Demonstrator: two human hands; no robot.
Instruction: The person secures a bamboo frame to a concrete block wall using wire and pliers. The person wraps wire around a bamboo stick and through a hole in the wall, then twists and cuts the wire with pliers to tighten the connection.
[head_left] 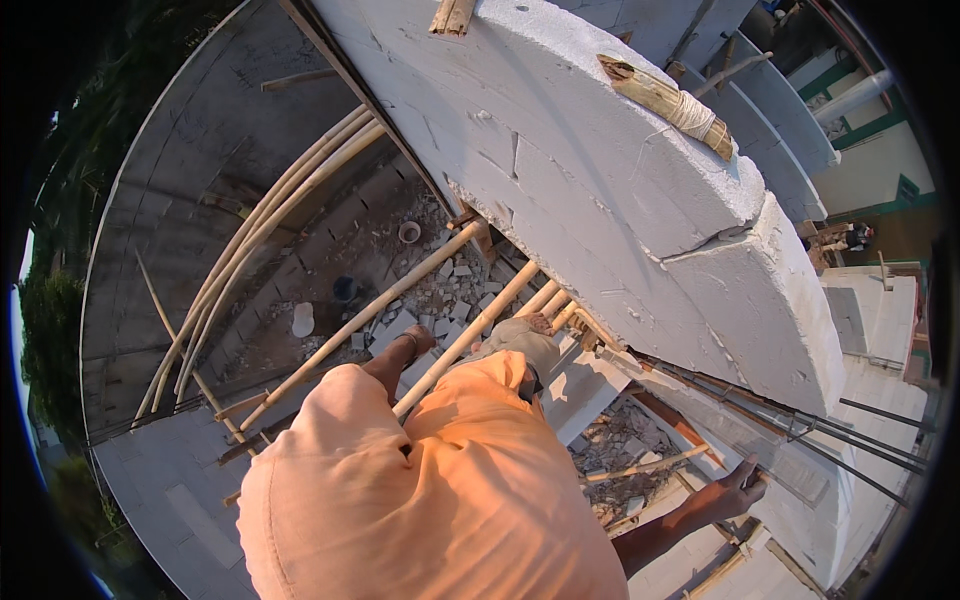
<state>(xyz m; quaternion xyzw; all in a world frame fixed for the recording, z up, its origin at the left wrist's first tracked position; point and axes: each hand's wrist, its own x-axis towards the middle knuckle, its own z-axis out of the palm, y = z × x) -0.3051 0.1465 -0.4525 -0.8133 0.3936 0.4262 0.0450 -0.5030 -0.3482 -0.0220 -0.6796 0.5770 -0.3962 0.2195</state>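
My right hand (738, 491) reaches out at the lower right, beside a pale block wall (845, 500). Its fingers are curled together, and what they hold, if anything, is too small to make out. Close to its fingertips lies a flat greyish rectangular patch (800, 474) on the wall. Steel rebars (850, 437) run just beyond it. On the other side, my left hand (414, 341) hangs down past the orange sleeve, near a bamboo pole (462, 352). Its fingers are too dark and small to read.
A tall white block wall (600, 190) rises ahead, with a string-wrapped bamboo piece (670, 103) on top. Long bamboo poles (265, 225) lean at the left. Below lie broken block rubble (450, 290), a white container (303, 320) and a dark bucket (346, 289).
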